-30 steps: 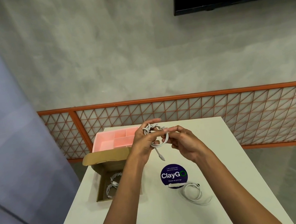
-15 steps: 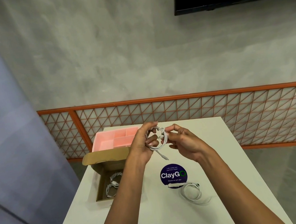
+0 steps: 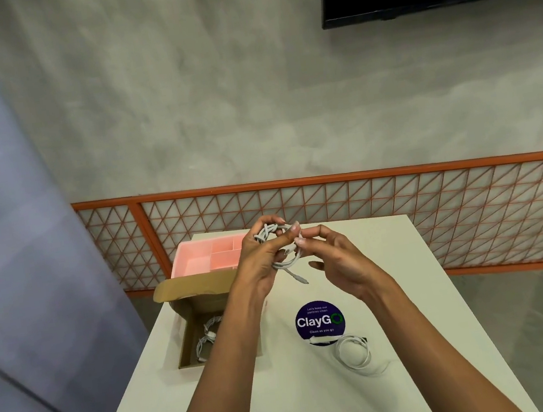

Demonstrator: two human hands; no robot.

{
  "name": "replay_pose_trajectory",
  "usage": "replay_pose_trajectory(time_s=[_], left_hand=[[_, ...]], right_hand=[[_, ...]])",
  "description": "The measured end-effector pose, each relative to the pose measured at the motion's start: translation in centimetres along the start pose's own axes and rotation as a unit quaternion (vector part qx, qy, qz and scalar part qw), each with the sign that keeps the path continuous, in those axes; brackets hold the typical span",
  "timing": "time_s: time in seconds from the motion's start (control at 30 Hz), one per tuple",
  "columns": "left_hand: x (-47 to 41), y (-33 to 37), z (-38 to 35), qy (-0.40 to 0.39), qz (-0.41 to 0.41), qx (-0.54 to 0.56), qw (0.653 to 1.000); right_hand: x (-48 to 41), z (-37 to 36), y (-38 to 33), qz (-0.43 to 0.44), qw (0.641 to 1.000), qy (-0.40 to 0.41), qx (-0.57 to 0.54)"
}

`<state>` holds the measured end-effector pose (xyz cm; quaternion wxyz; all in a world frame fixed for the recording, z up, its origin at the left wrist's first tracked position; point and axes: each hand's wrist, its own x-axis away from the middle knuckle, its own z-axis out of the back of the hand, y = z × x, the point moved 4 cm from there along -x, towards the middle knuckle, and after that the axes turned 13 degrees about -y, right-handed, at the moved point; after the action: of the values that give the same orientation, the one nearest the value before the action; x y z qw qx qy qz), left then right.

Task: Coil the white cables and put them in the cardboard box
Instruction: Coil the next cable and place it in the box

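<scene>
While working above the far half of the white table (image 3: 324,406), holding a white cable (image 3: 286,263) up between both hands, clear of the tabletop. Gripping the bundled loops in the left hand (image 3: 257,266), with fingers curling round them from the left. Pinching the same coil at its right edge with the right hand (image 3: 339,262), thumb and forefinger closing on the strands and the remaining fingers bending loosely (touching nothing, so far as visible). Letting one plug end (image 3: 302,279) dangle below the coil. Showing, inside the open cardboard box (image 3: 187,338) at the table's left edge, a second cable (image 3: 206,335) lying coiled, partly hidden behind the left forearm. Showing a third cable (image 3: 353,354) lying in a loose ring on the table nearer the camera, its plug resting at the lower rim of a round purple sticker (image 3: 319,320). Standing just behind the box, a pink divided tray (image 3: 201,260).
</scene>
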<state>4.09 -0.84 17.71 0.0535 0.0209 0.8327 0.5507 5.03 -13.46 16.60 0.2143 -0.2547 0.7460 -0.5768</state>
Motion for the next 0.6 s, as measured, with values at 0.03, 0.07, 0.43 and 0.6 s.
replay_pose_trajectory(time_s=[0.03,0.07,0.43,0.6], left_hand=[[-0.02,-0.01,0.02,-0.002,-0.001,0.004,1.000],[-0.07,-0.01,0.00,-0.005,-0.003,0.011,1.000],[0.24,0.22,-0.29,0.050,-0.029,0.041,0.997],[0.17,-0.13,-0.44,0.075,-0.072,0.038,0.994]], right_hand=[[-0.04,-0.15,0.00,0.002,1.000,0.002,-0.002],[-0.08,-0.24,0.06,0.004,1.000,0.010,-0.006],[-0.21,-0.80,0.23,-0.041,0.999,-0.035,0.006],[0.14,-1.06,-0.32,-0.029,0.997,-0.061,0.035]])
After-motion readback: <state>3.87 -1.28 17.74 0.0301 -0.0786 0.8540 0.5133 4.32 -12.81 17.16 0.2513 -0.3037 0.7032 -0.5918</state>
